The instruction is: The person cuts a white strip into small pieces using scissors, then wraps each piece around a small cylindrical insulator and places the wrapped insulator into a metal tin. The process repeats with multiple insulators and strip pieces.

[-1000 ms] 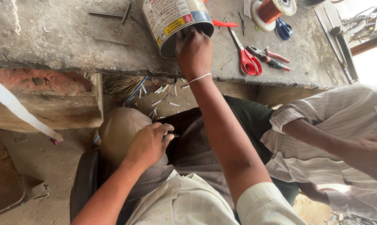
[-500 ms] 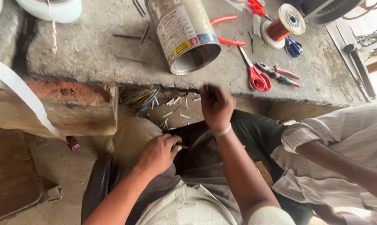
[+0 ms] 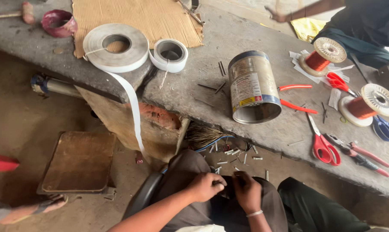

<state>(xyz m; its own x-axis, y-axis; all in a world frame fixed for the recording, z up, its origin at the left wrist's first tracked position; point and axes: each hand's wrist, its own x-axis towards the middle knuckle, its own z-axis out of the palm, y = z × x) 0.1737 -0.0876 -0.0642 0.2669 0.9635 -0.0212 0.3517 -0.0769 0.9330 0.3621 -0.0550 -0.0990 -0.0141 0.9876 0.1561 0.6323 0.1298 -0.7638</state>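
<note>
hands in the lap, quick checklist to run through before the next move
1. Both hands together: left hand and right hand meet over a small dark piece in the lap. Ok.
2. What the piece is: too hidden. Cannot tell.
3. Tipped silver metal tin with printed label steady on the grey concrete bench: lying on its side, open end at the edge. Not ok.
4. Red-handled scissors near: on bench. Ok.
5. Copper wire spool with white flanges near: on bench. Ok.
</note>
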